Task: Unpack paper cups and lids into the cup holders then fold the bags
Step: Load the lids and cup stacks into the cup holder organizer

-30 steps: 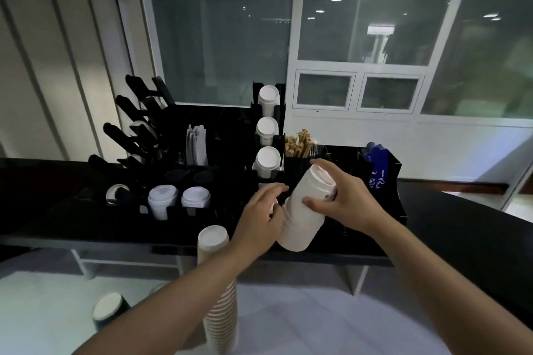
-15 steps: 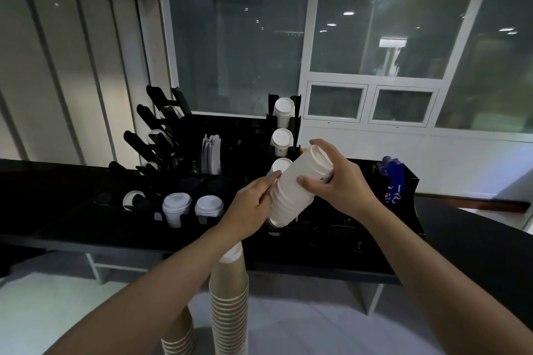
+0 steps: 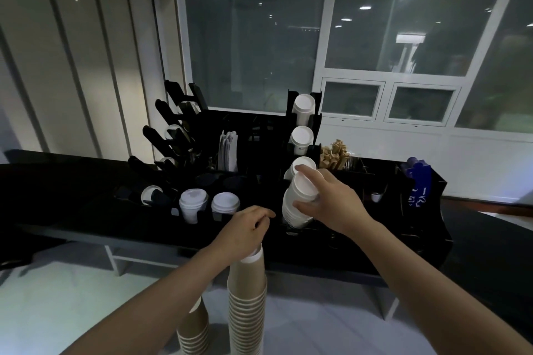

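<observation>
My right hand (image 3: 328, 202) grips a stack of white paper cups (image 3: 295, 204), tilted, its lower end in the front slot of the black cup holder rack (image 3: 314, 121). Three slots above it hold white cups (image 3: 302, 135). My left hand (image 3: 245, 229) hovers just left of the stack with its fingers loosely curled, holding nothing. Below that hand stand two tall stacks of brown paper cups (image 3: 246, 305), the shorter stack (image 3: 193, 331) to the left. Two lidded white cups (image 3: 192, 202) sit in the low holder on the left.
A black counter (image 3: 72, 196) carries an angled rack of black tubes (image 3: 170, 135), white sleeves (image 3: 227, 150), brown stirrer packets (image 3: 334, 155) and a blue package (image 3: 418, 181) in a bin at right. White floor lies below. Glass panels stand behind.
My right hand has lowered the white cup stack down into the front slot. My left hand has let go of the stack and drawn back to the left.
</observation>
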`<move>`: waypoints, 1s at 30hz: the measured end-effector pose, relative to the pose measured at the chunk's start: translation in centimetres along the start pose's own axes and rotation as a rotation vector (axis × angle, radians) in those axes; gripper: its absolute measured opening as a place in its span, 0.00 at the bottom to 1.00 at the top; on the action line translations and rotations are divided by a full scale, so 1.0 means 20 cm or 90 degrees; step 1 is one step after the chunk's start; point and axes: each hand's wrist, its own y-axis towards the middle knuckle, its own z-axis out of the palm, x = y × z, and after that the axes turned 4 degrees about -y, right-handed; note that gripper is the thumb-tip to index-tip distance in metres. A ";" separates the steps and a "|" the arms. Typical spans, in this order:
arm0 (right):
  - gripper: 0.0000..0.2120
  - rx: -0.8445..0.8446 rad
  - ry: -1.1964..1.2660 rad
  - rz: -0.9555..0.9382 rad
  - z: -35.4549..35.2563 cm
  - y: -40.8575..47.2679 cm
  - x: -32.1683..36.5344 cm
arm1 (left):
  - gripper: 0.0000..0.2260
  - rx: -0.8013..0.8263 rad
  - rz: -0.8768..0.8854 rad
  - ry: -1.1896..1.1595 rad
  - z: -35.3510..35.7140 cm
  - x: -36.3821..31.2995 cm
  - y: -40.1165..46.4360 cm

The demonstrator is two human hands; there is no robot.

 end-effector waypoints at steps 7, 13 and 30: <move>0.38 0.005 -0.045 0.027 0.07 0.05 0.00 | 0.14 0.030 -0.026 -0.011 0.01 0.02 -0.03; 0.37 0.014 -0.093 -0.005 0.28 -0.10 -0.04 | 0.15 0.059 -0.007 -0.007 0.01 0.00 -0.04; 0.24 -0.175 0.032 0.010 0.43 -0.39 0.26 | 0.15 0.002 -0.075 -0.202 -0.02 0.05 -0.21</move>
